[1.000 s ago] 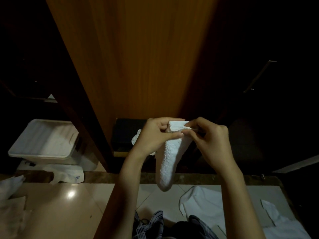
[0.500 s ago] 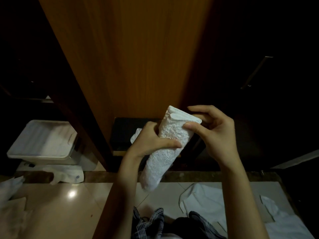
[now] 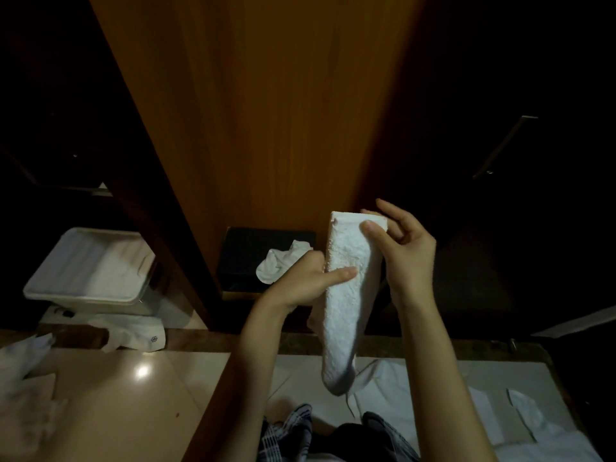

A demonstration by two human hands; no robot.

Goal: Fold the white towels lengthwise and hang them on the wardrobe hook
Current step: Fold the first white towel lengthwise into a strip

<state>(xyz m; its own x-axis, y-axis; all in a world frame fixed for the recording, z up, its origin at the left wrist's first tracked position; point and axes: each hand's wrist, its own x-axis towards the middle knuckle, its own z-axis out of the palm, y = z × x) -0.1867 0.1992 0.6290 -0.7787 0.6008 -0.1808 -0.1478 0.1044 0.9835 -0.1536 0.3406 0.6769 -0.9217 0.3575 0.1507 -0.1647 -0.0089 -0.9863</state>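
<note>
Both hands are holding the folded white towel (image 3: 346, 288) before the wardrobe panel (image 3: 266, 111): right hand (image 3: 400, 248) pinching its top, left hand (image 3: 306, 278) gripping mid-length; long axis hanging near-vertical; hook not visible.

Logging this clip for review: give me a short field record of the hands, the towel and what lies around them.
towel: white, folded into a narrow strip, held upright in the air, lower end hanging free
left hand: grips the strip's middle, thumb across its front
right hand: pinches the top edge
hook: not in view
behind: wooden panel
floor: white bin at left, more white cloths below
</note>
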